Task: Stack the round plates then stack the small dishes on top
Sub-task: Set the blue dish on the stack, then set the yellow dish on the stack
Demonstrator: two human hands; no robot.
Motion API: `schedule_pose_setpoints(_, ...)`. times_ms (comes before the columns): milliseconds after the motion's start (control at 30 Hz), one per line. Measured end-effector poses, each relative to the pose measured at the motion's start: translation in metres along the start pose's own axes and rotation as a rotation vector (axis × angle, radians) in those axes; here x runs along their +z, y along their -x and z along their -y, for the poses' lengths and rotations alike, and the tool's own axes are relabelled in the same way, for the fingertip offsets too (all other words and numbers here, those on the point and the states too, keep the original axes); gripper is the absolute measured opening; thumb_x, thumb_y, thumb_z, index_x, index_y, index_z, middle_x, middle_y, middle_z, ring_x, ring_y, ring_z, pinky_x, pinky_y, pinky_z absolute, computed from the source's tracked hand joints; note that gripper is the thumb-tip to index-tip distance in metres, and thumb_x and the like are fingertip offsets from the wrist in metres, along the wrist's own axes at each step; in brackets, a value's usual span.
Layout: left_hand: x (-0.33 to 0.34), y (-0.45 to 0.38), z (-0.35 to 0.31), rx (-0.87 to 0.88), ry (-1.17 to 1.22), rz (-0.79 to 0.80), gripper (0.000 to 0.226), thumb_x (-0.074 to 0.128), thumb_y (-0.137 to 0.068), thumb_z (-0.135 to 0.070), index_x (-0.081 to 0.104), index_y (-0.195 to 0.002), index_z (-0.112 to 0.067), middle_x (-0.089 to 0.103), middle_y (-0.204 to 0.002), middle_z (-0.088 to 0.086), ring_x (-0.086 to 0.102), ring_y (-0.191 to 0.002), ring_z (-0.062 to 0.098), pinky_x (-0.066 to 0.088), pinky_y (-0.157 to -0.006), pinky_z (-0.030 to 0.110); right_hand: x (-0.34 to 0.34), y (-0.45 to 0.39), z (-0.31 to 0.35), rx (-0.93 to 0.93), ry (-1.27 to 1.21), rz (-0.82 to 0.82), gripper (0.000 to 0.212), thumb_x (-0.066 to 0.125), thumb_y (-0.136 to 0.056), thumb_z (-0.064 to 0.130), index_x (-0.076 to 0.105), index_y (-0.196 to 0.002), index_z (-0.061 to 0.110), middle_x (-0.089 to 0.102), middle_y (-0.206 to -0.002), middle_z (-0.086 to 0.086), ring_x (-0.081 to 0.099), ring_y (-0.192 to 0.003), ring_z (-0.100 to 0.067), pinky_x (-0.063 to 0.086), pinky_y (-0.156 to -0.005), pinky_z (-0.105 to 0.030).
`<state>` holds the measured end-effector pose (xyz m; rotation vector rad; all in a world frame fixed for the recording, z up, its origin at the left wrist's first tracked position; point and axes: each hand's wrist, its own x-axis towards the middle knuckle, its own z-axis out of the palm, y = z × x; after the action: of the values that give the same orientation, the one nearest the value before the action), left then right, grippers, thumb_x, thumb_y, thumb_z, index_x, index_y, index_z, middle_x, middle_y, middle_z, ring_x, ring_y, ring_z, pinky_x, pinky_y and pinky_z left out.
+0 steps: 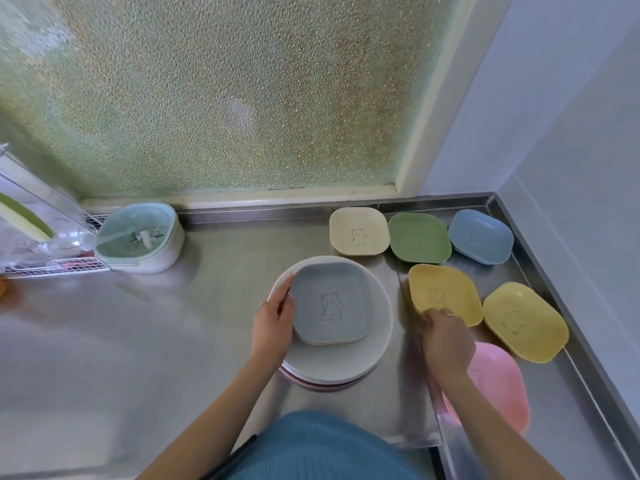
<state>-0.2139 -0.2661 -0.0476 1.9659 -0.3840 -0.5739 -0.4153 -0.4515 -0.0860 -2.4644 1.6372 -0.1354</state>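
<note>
A stack of round plates (349, 362), white on top with pink below, stands on the steel counter in front of me. A grey small dish (332, 303) with a bear drawing lies on the stack, with a pink edge showing beneath it. My left hand (275, 322) grips its left rim. My right hand (446, 341) pinches the near edge of a yellow small dish (446, 292), which tilts up off the counter. Other small dishes lie apart on the right: cream (358, 230), green (419, 237), blue (481, 235), yellow (524, 320) and pink (498, 382).
A mint and white strainer basket (138, 237) sits at the back left beside a wire dish rack (52, 265). A frosted window (225, 98) rises behind the steel counter (121, 334). The counter's raised rim (561, 306) and a wall close off the right side.
</note>
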Motion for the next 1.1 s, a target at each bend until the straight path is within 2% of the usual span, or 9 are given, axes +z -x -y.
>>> schedule_pose_setpoints(133, 0.003, 0.003, -0.001, -0.015, 0.014, -0.021, 0.039, 0.041, -0.097, -0.018, 0.053, -0.128, -0.036, 0.054, -0.083, -0.026, 0.052, -0.076, -0.002, 0.043, -0.070, 0.019, -0.019, 0.014, 0.017, -0.125, -0.221, -0.190, 0.018, 0.055, -0.087, 0.010, 0.070, -0.095, 0.017, 0.069, -0.094, -0.005, 0.061, -0.083, -0.030, 0.040, -0.059, -0.027)
schedule_pose_setpoints(267, 0.001, 0.002, -0.003, -0.055, 0.116, -0.022, 0.038, 0.044, -0.094, -0.014, 0.058, -0.125, -0.033, 0.062, -0.097, -0.025, 0.054, -0.086, -0.009, 0.044, -0.082, 0.019, -0.023, 0.035, 0.043, -0.387, -0.440, -0.307, 0.020, 0.050, -0.087, 0.017, 0.069, -0.091, 0.011, 0.069, -0.093, -0.004, 0.059, -0.085, -0.019, 0.041, -0.064, -0.019)
schedule_pose_setpoints(400, -0.003, -0.002, -0.006, -0.134, 0.247, -0.009, 0.033, 0.047, -0.093, -0.014, 0.063, -0.121, -0.024, 0.066, -0.120, -0.006, 0.060, -0.108, 0.008, 0.043, -0.099, 0.029, -0.021, 0.043, 0.054, -0.604, -0.577, -0.262, 0.022, 0.048, -0.089, 0.018, 0.065, -0.097, 0.006, 0.066, -0.108, -0.009, 0.056, -0.100, -0.012, 0.045, -0.084, -0.017)
schedule_pose_setpoints(500, -0.006, -0.001, -0.016, -0.182, 0.332, 0.016, 0.030, 0.045, -0.094, -0.025, 0.068, -0.114, -0.022, 0.069, -0.113, -0.001, 0.063, -0.105, 0.014, 0.047, -0.092, 0.029, -0.020, 0.044, 0.052, -0.697, -0.529, -0.140, 0.021, 0.047, -0.089, 0.020, 0.062, -0.100, 0.011, 0.061, -0.121, -0.004, 0.055, -0.109, -0.013, 0.052, -0.085, -0.024)
schedule_pose_setpoints(667, -0.005, 0.000, -0.019, -0.171, 0.319, 0.035, 0.026, 0.046, -0.092, -0.037, 0.070, -0.102, -0.033, 0.070, -0.106, -0.010, 0.062, -0.103, 0.008, 0.046, -0.087, 0.027, -0.019, 0.048, 0.047, -0.603, -0.562, 0.047, 0.030, 0.049, -0.087, 0.013, 0.059, -0.114, 0.019, 0.043, -0.143, 0.008, 0.049, -0.120, -0.008, 0.046, -0.090, -0.024)
schedule_pose_setpoints(800, 0.000, -0.001, -0.014, -0.105, 0.208, 0.040, 0.037, 0.047, -0.094, -0.021, 0.054, -0.130, -0.027, 0.057, -0.122, -0.017, 0.055, -0.100, -0.003, 0.038, -0.087, 0.014, -0.025, 0.047, 0.056, -0.456, -0.636, 0.151, 0.050, 0.039, -0.092, 0.019, 0.034, -0.142, 0.026, 0.044, -0.145, 0.002, 0.048, -0.126, -0.011, 0.043, -0.097, -0.027)
schedule_pose_setpoints(867, 0.002, 0.000, -0.011, -0.083, 0.134, 0.033, 0.042, 0.044, -0.095, -0.015, 0.049, -0.134, -0.027, 0.060, -0.110, -0.016, 0.052, -0.081, -0.007, 0.038, -0.073, 0.008, -0.024, 0.044, 0.061, -0.426, -0.594, 0.168, 0.051, 0.039, -0.096, 0.022, 0.027, -0.146, 0.023, 0.051, -0.139, -0.002, 0.056, -0.116, -0.017, 0.045, -0.091, -0.028)
schedule_pose_setpoints(933, 0.003, 0.000, -0.008, -0.052, 0.056, 0.038, 0.044, 0.042, -0.095, -0.014, 0.046, -0.136, -0.030, 0.058, -0.083, -0.008, 0.046, -0.061, 0.005, 0.038, -0.060, 0.014, -0.020, 0.043, 0.064, -0.445, -0.526, 0.127, 0.050, 0.039, -0.096, 0.024, 0.029, -0.145, 0.020, 0.052, -0.139, -0.001, 0.058, -0.113, -0.018, 0.044, -0.086, -0.023)
schedule_pose_setpoints(1100, 0.003, -0.001, 0.000, 0.010, -0.036, 0.040, 0.045, 0.041, -0.096, -0.013, 0.043, -0.138, -0.031, 0.039, -0.067, 0.005, 0.033, -0.056, 0.013, 0.032, -0.048, 0.013, -0.015, 0.049, 0.068, -0.422, -0.500, 0.079, 0.050, 0.042, -0.097, 0.016, 0.031, -0.145, 0.020, 0.038, -0.148, 0.002, 0.059, -0.113, -0.019, 0.049, -0.085, -0.029)
